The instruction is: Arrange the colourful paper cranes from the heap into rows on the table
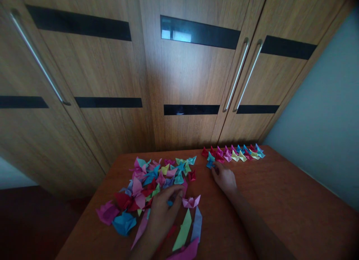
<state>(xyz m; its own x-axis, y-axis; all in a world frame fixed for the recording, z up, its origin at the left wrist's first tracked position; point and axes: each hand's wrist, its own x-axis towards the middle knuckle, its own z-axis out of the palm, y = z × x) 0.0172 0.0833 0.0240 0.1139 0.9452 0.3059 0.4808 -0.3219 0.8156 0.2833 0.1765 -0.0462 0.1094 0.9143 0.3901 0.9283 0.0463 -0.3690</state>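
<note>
My right hand [225, 179] reaches to the near row of small folded paper boats. Its thumb and fingertips close on a blue paper boat [209, 165] at the left end, just in front of a teal one [209, 156]. My left hand [164, 209] hovers over the near right side of a loose pile of folded paper [151, 174], thumb and index finger curled together. Whatever they pinch is hidden. A magenta paper piece [185, 187] shows right beside those fingertips, and a pink paper boat [191, 202] sits to their right.
Two rows of colourful paper boats [235, 155] line the table's back right edge. Green [183, 230], lilac [196, 224] and magenta [186, 250] folded strips lie near the front. A wooden wardrobe [190, 73] stands behind the brown table [280, 204], with a wall [316, 140] at right.
</note>
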